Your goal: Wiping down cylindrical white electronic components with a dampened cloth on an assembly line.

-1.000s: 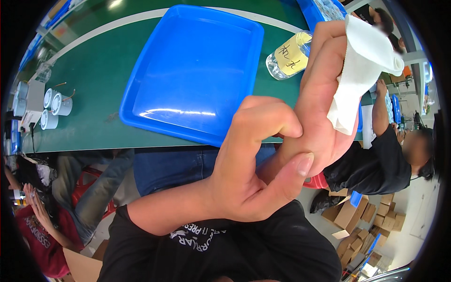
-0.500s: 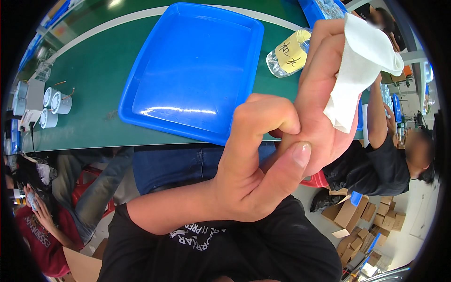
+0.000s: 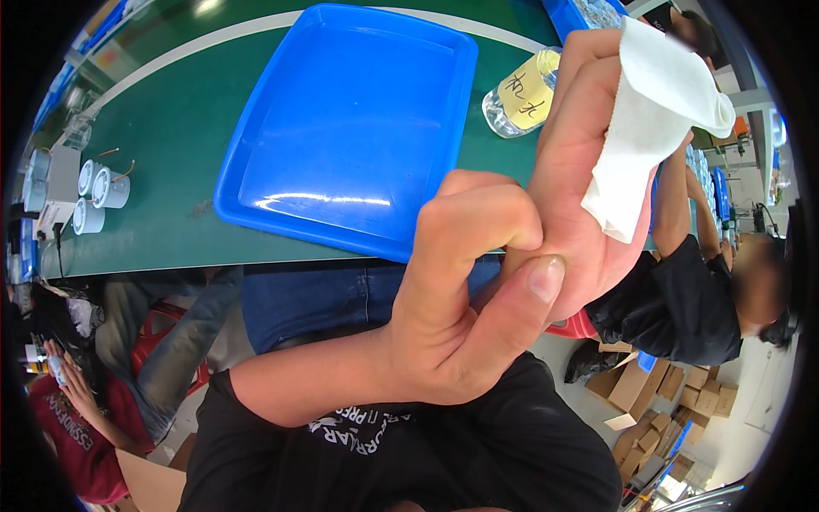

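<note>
My left hand [image 3: 461, 299] reaches across from the lower left. Its thumb and bent index finger press together at the heel of my right palm, gripping there. My right hand [image 3: 573, 183] is raised palm toward me, its fingers curled in around a white cloth [image 3: 661, 102]. The cloth drapes over those fingers and hangs down beside the palm, hiding the fingertips. Behind the hands, a clear glass jar [image 3: 503, 122] with a yellow handwritten label stands on the green table. To its left lies a blue plastic tray [image 3: 341, 136], with nothing in it.
Several white cylindrical containers [image 3: 111, 189] with thin wires stand at the table's left. A blue bin [image 3: 573, 19] of small clear items sits at the far right. A person in black [image 3: 682, 299] works at the right; another in dark red [image 3: 81, 444] sits at lower left. Cardboard boxes [image 3: 640, 388] cover floor there.
Both my hands have shifted very slightly left, keeping the same hold, and the cloth's lower part moved with them. The person at the right has moved their arms a little.
</note>
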